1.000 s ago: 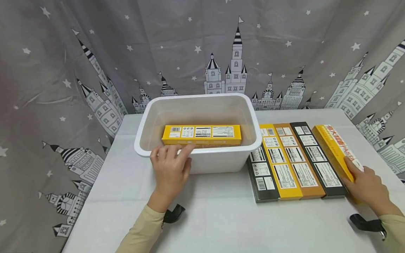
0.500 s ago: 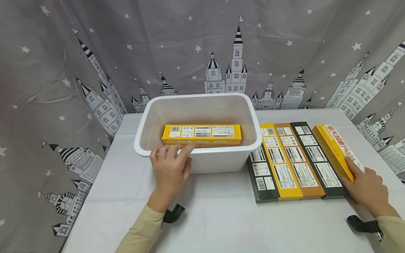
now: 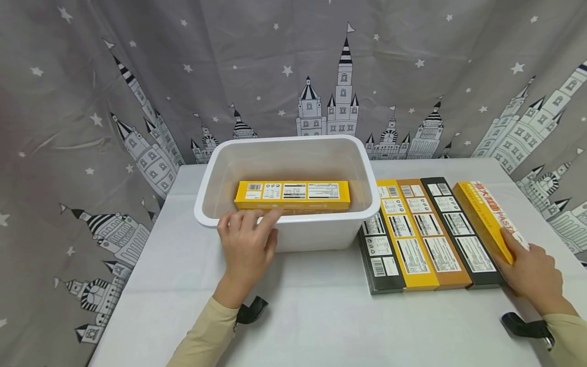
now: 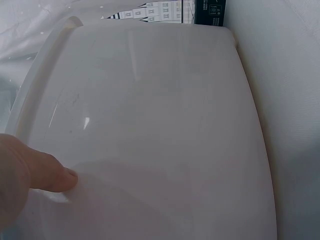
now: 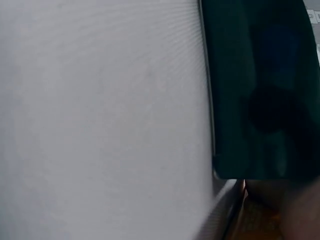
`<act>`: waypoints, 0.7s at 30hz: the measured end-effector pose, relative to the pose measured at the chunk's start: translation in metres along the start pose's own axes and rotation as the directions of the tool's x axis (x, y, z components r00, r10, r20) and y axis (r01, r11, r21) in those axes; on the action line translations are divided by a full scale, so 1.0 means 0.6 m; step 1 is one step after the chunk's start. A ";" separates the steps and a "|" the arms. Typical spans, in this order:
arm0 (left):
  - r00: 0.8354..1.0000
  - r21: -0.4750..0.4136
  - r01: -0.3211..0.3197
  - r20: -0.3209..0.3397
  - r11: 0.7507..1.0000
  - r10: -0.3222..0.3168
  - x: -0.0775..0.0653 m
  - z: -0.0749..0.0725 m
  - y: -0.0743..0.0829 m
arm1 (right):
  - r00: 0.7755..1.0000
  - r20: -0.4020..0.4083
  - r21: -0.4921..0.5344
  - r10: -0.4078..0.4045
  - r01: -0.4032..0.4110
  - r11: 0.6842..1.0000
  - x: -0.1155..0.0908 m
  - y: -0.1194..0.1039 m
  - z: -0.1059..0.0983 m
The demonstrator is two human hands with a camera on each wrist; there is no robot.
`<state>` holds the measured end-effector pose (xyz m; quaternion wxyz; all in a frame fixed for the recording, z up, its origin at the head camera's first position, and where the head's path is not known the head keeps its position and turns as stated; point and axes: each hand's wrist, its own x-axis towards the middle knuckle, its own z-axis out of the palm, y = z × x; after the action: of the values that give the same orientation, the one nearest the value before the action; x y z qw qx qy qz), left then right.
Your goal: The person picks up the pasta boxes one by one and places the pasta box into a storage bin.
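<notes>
My left hand (image 3: 247,244) holds the front rim of a white plastic bin (image 3: 330,232). Its fingers go over the rim, and in the left wrist view the thumb (image 4: 50,172) lies against the outer wall. Inside the bin lies a yellow pasta box (image 3: 292,192), label side up, with a brown surface just showing along its front. At the right, my right hand (image 3: 534,275) grips the near end of another yellow pasta box (image 3: 481,216), marked PASTA. That box lies slantwise on the table, and the hand hides its near end.
Left of the gripped box stand several boxes side by side: a black box (image 3: 458,229), a brown box (image 3: 433,232), a yellow box (image 3: 405,232) and another black box (image 3: 382,255) against the bin. A grey castle-print curtain (image 3: 275,66) hangs behind the white table (image 3: 321,316).
My right wrist has shifted very slightly to the left, still gripping the pasta box. The left hand, the bin and the boxes stay where they were.
</notes>
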<state>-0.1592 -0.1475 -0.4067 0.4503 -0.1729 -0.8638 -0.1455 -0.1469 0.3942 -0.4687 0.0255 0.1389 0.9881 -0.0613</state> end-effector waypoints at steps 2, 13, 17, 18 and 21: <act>1.000 0.001 0.001 0.003 1.000 -0.001 0.000 -0.001 0.000 | 1.000 -0.012 0.006 -0.015 0.015 1.000 0.001 0.000 -0.002; 1.000 0.007 -0.009 -0.017 1.000 0.009 -0.002 0.001 -0.001 | 0.989 -0.089 0.058 -0.116 0.122 0.991 0.004 -0.001 -0.040; 1.000 0.004 -0.006 -0.013 1.000 0.006 -0.001 0.000 0.000 | 0.970 -0.146 0.069 -0.192 0.204 0.977 0.013 -0.012 -0.073; 1.000 0.004 -0.005 -0.010 1.000 0.005 -0.001 0.000 0.000 | 0.964 -0.157 0.073 -0.216 0.230 0.970 0.016 -0.016 -0.082; 1.000 0.003 -0.004 -0.002 1.000 0.004 0.000 -0.001 0.001 | 0.951 -0.166 0.086 -0.259 0.276 0.957 0.026 -0.030 -0.110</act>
<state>-0.1583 -0.1473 -0.4063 0.4517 -0.1738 -0.8632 -0.1436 -0.1688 0.3899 -0.4021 -0.0668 0.0091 0.9920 -0.1066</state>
